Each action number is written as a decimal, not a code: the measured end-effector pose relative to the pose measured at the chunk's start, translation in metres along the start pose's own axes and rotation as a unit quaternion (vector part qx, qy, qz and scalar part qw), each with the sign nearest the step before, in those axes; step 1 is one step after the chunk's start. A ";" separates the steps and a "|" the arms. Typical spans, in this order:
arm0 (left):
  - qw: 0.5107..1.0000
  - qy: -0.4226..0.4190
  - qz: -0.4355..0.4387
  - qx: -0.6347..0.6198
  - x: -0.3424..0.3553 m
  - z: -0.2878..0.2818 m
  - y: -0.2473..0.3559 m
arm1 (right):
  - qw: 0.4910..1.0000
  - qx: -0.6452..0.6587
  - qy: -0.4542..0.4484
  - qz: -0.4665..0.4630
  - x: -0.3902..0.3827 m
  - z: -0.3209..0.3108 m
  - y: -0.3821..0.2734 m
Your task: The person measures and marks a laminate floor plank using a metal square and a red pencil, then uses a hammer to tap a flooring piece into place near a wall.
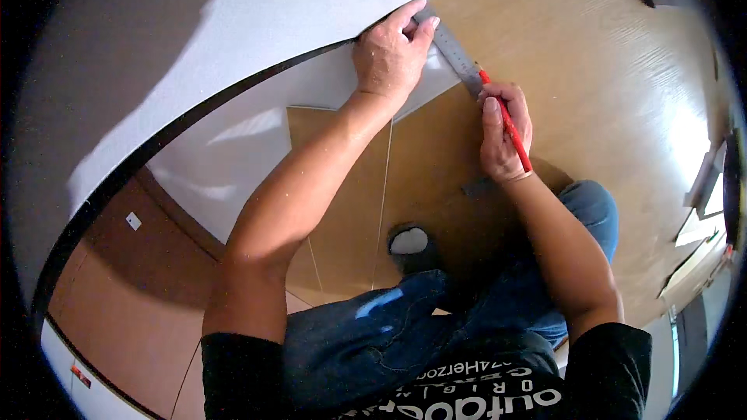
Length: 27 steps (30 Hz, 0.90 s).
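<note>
In the head view, the left hand [391, 56] was bent nearly closed at the far end of a metal ruler [456, 51], thumb and forefinger set against it. The right hand [496, 138] was curled around a red pencil [517, 140], its fingertips by the ruler's near end. The ruler, grey, straight and marked along its length, slanted over a smooth light-brown wooden panel [576, 62], its far end near a white panel [311, 8].

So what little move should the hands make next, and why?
Perhaps make a small mark with the red pencil: the right hand holds its tip near the edge of the metal ruler, while the left hand rests on its far end.
</note>
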<state>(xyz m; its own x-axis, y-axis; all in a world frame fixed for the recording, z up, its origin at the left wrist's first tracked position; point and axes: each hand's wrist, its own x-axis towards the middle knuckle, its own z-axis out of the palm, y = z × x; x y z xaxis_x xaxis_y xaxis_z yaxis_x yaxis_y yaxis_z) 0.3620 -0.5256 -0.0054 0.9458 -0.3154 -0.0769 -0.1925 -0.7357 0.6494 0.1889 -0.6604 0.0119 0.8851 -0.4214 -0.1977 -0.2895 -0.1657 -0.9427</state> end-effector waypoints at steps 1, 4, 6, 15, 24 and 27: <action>1.000 -0.002 0.000 0.000 0.000 0.000 0.001 | 1.000 0.000 0.000 0.002 0.000 0.000 -0.002; 1.000 -0.007 -0.003 -0.006 0.000 0.000 0.001 | 1.000 -0.001 0.011 -0.009 0.002 0.001 -0.003; 1.000 -0.007 -0.004 -0.009 0.001 0.001 -0.003 | 1.000 0.002 0.020 -0.009 0.003 0.002 -0.006; 1.000 -0.003 0.006 -0.014 0.001 0.003 -0.001 | 0.996 -0.024 0.047 0.073 0.000 0.006 -0.004; 1.000 -0.006 -0.001 -0.010 -0.001 0.003 -0.001 | 0.992 -0.087 0.043 0.075 0.005 0.008 -0.007; 1.000 -0.002 0.007 -0.003 0.001 0.003 -0.002 | 0.993 -0.095 0.038 0.051 0.003 0.007 -0.003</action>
<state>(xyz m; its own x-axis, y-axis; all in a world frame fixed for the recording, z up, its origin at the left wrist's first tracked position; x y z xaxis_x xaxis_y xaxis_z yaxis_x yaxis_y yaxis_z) 0.3622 -0.5261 -0.0095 0.9422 -0.3273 -0.0713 -0.2035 -0.7283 0.6543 0.1948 -0.6550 0.0120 0.8196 -0.5090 -0.2629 -0.4470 -0.2812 -0.8492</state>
